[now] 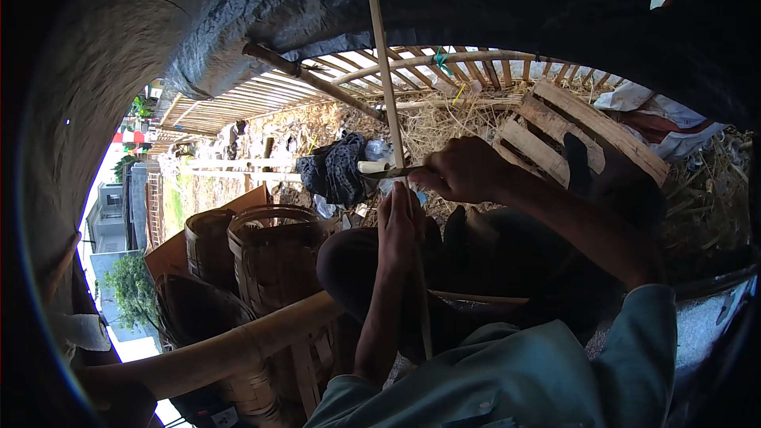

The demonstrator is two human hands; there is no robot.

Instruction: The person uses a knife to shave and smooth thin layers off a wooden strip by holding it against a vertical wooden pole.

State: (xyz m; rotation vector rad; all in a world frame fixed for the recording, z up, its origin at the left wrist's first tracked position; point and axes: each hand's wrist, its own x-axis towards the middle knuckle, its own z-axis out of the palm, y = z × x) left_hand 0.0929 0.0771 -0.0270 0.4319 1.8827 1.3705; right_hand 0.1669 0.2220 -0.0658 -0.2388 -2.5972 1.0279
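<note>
A long, thin bamboo strip (386, 71) runs from the top of the view down past my hands toward my lap. My left hand (399, 220) is closed around the strip just below the knife. In my right hand (464, 168) is a knife (390, 173), its handle mostly hidden by the fingers. The dark blade points left and lies across the strip, touching or very close to it. Behind the blade, a pale bamboo pole end (372, 166) sticks out of a bundle of black cloth (333, 168).
Woven bamboo baskets (277, 250) stand at the left, behind a thick bamboo pole (230, 349). A wooden slat panel (547, 131) lies ahead right near a white sack (662, 115). Straw and litter cover the ground before a bamboo fence (261, 91). Dark sheeting (261, 0) hangs overhead.
</note>
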